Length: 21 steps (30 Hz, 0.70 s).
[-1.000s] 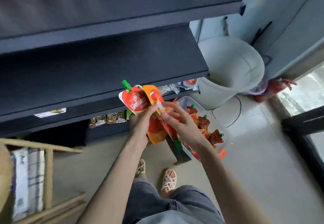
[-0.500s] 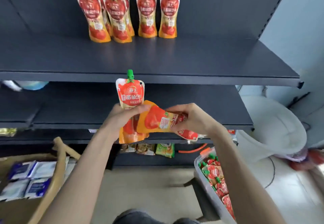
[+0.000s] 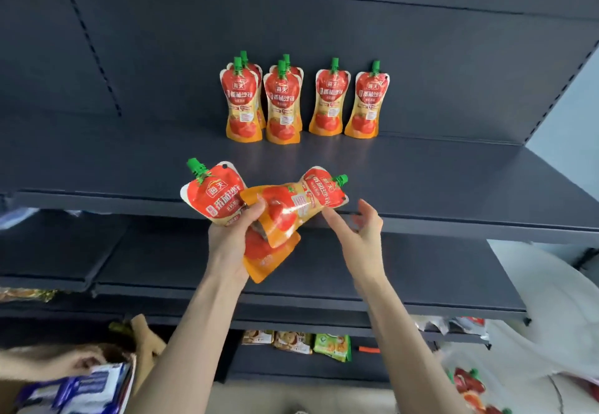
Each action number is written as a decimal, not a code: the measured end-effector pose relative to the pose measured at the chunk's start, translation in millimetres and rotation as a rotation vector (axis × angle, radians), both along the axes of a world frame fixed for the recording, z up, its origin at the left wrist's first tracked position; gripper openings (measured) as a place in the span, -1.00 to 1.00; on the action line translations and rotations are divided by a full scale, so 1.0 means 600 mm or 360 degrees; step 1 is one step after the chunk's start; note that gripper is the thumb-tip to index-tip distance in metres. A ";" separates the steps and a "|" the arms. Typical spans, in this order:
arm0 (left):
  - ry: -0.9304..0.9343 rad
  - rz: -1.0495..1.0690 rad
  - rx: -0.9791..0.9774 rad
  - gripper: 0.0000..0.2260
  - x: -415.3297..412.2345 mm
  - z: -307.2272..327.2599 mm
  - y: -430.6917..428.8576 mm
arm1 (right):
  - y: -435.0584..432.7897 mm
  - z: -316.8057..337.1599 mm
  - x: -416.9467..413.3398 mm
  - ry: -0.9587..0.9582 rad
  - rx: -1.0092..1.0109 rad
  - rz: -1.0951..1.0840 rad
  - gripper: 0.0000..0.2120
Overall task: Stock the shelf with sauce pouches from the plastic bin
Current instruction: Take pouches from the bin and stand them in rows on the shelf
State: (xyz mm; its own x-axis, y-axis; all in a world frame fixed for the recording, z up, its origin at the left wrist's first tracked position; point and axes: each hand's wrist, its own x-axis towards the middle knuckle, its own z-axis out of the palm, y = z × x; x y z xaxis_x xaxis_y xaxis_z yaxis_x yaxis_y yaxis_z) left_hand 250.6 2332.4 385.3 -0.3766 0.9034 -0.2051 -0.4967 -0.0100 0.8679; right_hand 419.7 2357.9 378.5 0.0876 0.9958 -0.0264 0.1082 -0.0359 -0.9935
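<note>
My left hand (image 3: pixel 231 245) grips two red-and-orange sauce pouches with green caps in front of the dark shelf's front edge (image 3: pixel 453 222). One held pouch (image 3: pixel 212 198) stands upright; the other (image 3: pixel 291 206) lies sideways with its cap pointing right. My right hand (image 3: pixel 358 232) is just right of the sideways pouch, fingers apart, holding nothing. Several matching pouches (image 3: pixel 329 99) stand upright in a row at the back of the shelf. The plastic bin (image 3: pixel 466 387) with more pouches shows at the bottom right.
Two lower dark shelves (image 3: pixel 324 284) run beneath. Snack packets (image 3: pixel 332 345) hang near the floor. At the bottom left, another person's hand (image 3: pixel 77 360) reaches into a cardboard box of blue-white packets (image 3: pixel 81 391). A white bag (image 3: pixel 557 316) sits at the right.
My view has tilted up toward the stocked shelf. My right hand has let go of the sideways pouch and opened; my left hand has raised both pouches toward the shelf edge.
</note>
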 end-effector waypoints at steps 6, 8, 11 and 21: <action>0.0006 -0.0061 0.0135 -0.56 -0.017 0.016 0.088 | 0.114 0.046 -0.071 0.0801 -0.0087 0.0379 -0.50; 0.0109 -0.0061 0.0112 -0.61 -0.024 0.016 0.119 | 0.158 0.058 -0.089 0.0771 -0.0008 0.0354 -0.57; 0.0292 -0.0081 0.0089 -0.61 -0.046 0.022 0.160 | 0.217 0.064 -0.104 0.0764 0.0034 0.0344 -0.60; 0.0657 0.0017 0.0191 -0.78 -0.159 0.046 0.289 | 0.342 0.074 -0.140 0.0429 0.0228 0.0415 -0.58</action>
State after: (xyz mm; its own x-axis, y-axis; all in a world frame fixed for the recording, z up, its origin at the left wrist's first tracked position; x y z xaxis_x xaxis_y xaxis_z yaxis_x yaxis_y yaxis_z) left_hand 155.3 2505.7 412.6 -0.4144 0.9073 0.0712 -0.1070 -0.1262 0.9862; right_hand 335.9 2563.4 422.8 -0.1597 0.9790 0.1265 -0.1695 0.0990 -0.9805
